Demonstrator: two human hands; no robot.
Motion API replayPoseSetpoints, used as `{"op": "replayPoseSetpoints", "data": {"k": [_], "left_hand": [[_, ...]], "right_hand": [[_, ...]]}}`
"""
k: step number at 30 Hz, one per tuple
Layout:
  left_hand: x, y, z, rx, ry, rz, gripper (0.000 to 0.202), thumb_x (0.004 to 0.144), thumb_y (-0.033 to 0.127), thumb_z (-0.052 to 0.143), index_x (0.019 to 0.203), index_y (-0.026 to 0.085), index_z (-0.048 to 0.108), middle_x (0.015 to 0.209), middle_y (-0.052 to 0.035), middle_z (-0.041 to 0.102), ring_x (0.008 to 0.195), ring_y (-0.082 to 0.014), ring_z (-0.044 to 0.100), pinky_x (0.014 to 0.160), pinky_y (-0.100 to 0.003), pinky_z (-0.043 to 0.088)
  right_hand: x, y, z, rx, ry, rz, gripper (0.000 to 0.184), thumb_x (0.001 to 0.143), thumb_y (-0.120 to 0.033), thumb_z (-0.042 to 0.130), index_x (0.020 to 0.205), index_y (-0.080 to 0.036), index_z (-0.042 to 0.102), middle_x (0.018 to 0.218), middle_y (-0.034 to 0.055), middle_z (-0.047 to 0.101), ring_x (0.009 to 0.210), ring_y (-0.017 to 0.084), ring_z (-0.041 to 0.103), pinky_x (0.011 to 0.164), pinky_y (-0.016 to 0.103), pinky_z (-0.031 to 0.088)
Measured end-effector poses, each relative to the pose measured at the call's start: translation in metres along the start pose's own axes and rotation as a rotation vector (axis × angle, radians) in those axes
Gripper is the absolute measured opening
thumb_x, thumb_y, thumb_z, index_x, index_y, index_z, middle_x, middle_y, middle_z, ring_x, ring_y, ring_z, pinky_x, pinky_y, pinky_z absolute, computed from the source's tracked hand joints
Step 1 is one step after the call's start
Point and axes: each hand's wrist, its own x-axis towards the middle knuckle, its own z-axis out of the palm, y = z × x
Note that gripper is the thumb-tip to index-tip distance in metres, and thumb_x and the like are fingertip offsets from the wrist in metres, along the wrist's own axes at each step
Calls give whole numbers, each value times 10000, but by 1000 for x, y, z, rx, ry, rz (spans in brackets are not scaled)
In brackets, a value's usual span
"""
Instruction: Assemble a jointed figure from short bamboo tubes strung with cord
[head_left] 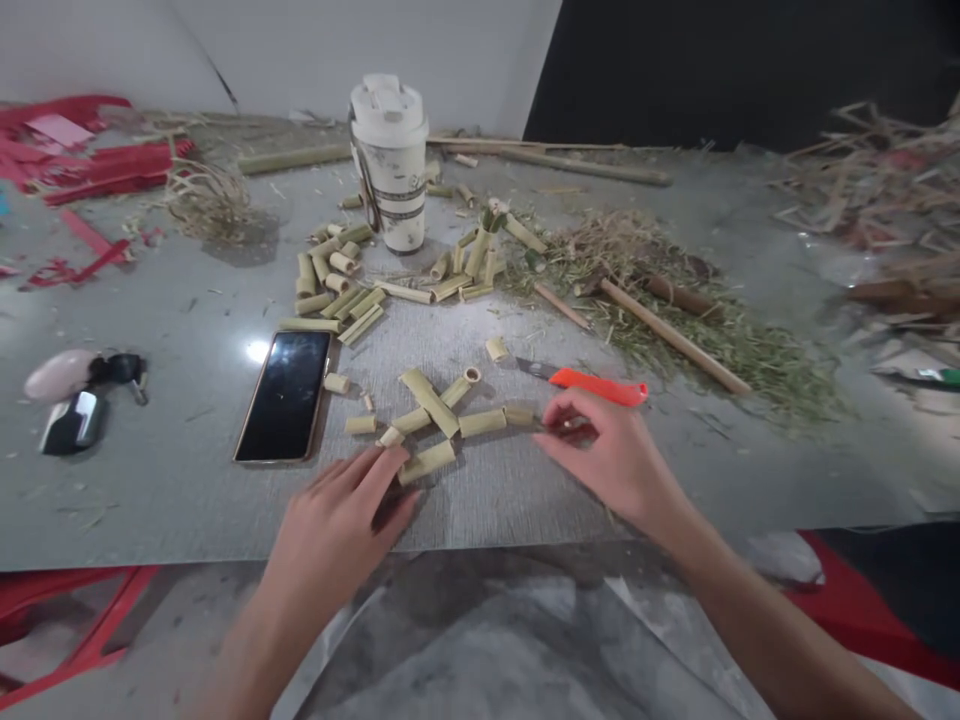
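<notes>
Short pale-green cut stem pieces, bamboo-like, lie in a crossed cluster on the grey table; a flat strip [430,402] lies over a hollow tube [459,388]. My left hand [341,505] rests at the lower left of the cluster, fingers stretched and apart, fingertips touching a small stem piece [391,437]. Beside its thumb lies another piece [427,463]. At the right end of the cluster, my right hand [600,440] has thumb and index curled together near a short brownish piece [520,416]. Something thin shows between those fingers, too small to name. Just above lies an orange-handled knife [598,385].
A phone [285,395] lies left of the cluster, keys [120,370] farther left. Behind stand a white lidded cup [390,165] and several loose stem pieces [341,260]. Shredded plant matter [675,320] with sticks covers the right. Red plastic parts [90,160] sit back left.
</notes>
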Motion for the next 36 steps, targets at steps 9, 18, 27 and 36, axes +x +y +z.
{"op": "replayPoseSetpoints", "data": {"k": [9, 18, 27, 36], "left_hand": [[-7, 10, -2, -71, -29, -60, 236, 1078, 193, 497, 1283, 265, 591, 1012, -43, 800, 848, -244, 788, 657, -317, 559], [-22, 18, -1, 163, -119, -104, 223, 1046, 103, 481, 914, 235, 604, 844, -22, 692, 776, -246, 731, 631, -347, 433], [-31, 19, -9, 125, -338, -122, 241, 1003, 98, 467, 850, 238, 591, 801, -13, 666, 722, -262, 726, 615, -362, 335], [-34, 20, -15, 106, -557, -329, 268, 1058, 228, 396, 899, 250, 611, 881, -39, 729, 807, -335, 776, 623, -343, 189]], "right_hand": [[10, -45, -2, -402, -4, -508, 206, 965, -300, 831, 1049, -213, 664, 1130, 81, 732, 1081, 288, 649, 960, 467, 461], [3, -72, 57, -594, -374, -757, 211, 1076, -65, 571, 1213, -198, 659, 1008, 26, 693, 993, 220, 589, 919, 412, 346], [-14, -69, 78, -576, -193, -661, 180, 1033, -106, 581, 1124, -225, 682, 954, 22, 626, 860, 208, 546, 830, 390, 285], [-16, -72, 83, -584, -125, -571, 63, 1063, -214, 666, 1027, -242, 710, 956, 6, 650, 876, 204, 561, 813, 404, 283]]}}
